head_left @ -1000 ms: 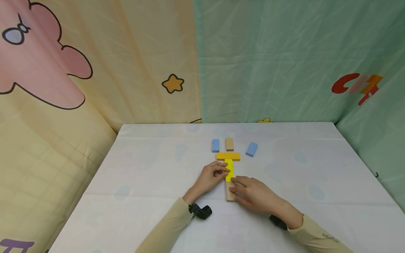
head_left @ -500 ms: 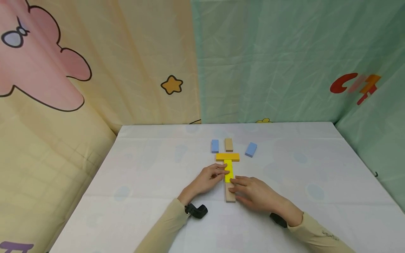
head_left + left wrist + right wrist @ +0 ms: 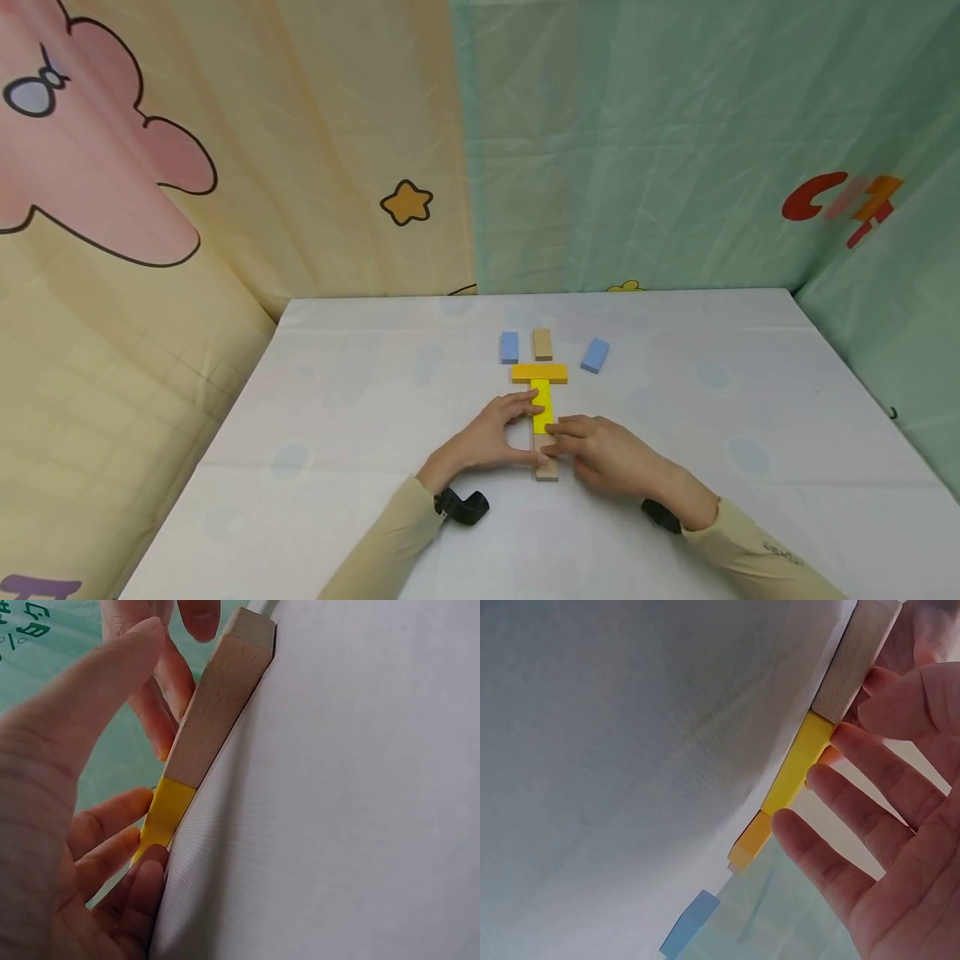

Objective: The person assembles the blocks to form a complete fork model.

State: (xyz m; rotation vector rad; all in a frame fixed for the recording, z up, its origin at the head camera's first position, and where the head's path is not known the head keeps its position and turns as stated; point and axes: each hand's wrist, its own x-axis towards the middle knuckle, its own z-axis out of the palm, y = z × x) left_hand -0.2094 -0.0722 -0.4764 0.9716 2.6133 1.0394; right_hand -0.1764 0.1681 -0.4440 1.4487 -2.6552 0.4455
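Observation:
A yellow block (image 3: 542, 392) and a light wooden block (image 3: 547, 474) lie end to end on the table. An orange block (image 3: 540, 373) lies crosswise at the far end of the yellow one. My left hand (image 3: 487, 433) has its fingers at the yellow block's left side, the thumb spread apart toward the wooden block. In the left wrist view, the fingertips (image 3: 154, 855) meet the yellow side. From the right, my right hand (image 3: 615, 454) reaches the joint between yellow and wood, its fingers fairly straight. The right wrist view shows those fingertips (image 3: 826, 776) along the yellow block's edge.
Beyond the orange block lie a blue block (image 3: 509, 347), a small wooden block (image 3: 542, 344) and a second, slanted blue block (image 3: 596, 355). A white cloth covers the table (image 3: 337, 400). Patterned curtains (image 3: 637, 150) hang behind it.
My left thumb has spread away from the fingers, down toward the near wooden block. The right hand and the blocks stay almost where they were.

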